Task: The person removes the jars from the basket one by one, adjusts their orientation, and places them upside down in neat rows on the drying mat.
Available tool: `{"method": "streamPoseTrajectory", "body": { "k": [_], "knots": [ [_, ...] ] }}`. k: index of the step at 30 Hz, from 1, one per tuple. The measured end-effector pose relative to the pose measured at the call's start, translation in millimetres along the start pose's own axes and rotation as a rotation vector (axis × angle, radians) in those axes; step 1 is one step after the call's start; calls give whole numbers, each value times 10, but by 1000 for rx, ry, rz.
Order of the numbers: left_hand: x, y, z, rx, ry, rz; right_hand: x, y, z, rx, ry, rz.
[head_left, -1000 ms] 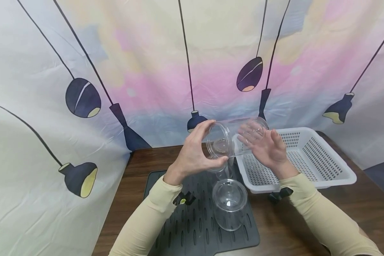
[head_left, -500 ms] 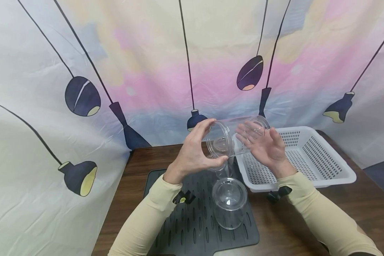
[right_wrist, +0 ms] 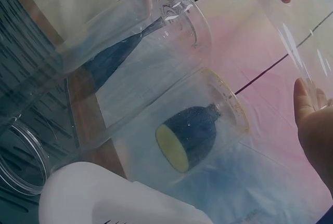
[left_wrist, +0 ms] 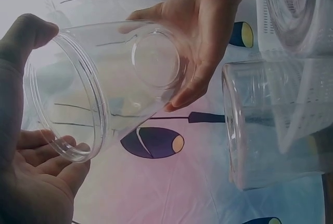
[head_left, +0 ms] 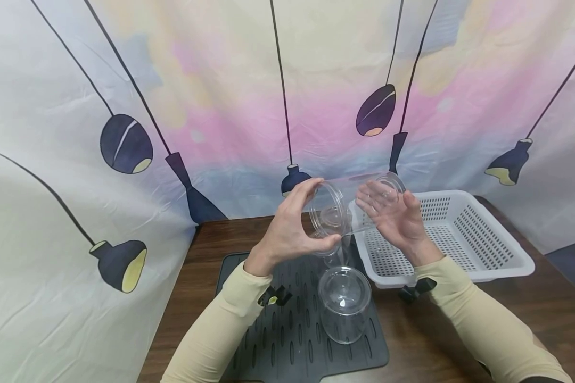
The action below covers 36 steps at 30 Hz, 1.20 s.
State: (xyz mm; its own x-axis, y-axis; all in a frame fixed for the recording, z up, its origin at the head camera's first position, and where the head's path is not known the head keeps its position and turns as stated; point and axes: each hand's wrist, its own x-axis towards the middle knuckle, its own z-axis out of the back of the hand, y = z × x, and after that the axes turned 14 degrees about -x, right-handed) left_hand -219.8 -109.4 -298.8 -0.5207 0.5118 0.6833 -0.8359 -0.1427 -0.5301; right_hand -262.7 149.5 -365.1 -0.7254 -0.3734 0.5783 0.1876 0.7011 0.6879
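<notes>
The clear jar (head_left: 352, 199) spans sideways between the hands, its long axis tilting up rightward, the left hand (head_left: 291, 229) gripping its rimmed end, the right hand (head_left: 402, 221) spreading nearly straight fingers behind the other.

1. At left, a bare left hand (left_wrist: 41, 185) is gripping the rim of a clear, colourless cylindrical jar (left_wrist: 112, 55), thumb above, fingers below.
2. At upper centre, a bare right hand (left_wrist: 210, 31) is holding its extended fingers around the jar's closed end.
3. At right, a clear, straight-walled container (left_wrist: 265, 130) is showing sideways.
4. Behind, a pastel cloth (left_wrist: 205, 182) is displaying dark blue, yellow-mouthed lamp prints (left_wrist: 152, 142).
</notes>
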Motion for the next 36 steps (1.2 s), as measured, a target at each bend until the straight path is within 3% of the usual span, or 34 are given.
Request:
{"method": "streamPoseTrajectory", "body": {
  "k": [9, 17, 22, 29, 36],
  "knots": [
    [-32, -20, 51, 74, 53, 68, 42, 13, 31, -29, 92, 82],
    [-141, 6, 181, 103, 83, 143, 83, 76, 67, -65, 79, 132],
    [-236, 72, 259, 128, 89, 169, 102, 107, 65, -81, 82, 150],
    [-422, 158, 364, 189, 108, 234, 143, 157, -2, -173, 8, 141],
    [-623, 278, 423, 282, 142, 297, 217, 211, -71, -193, 16, 179]
  ]
}}
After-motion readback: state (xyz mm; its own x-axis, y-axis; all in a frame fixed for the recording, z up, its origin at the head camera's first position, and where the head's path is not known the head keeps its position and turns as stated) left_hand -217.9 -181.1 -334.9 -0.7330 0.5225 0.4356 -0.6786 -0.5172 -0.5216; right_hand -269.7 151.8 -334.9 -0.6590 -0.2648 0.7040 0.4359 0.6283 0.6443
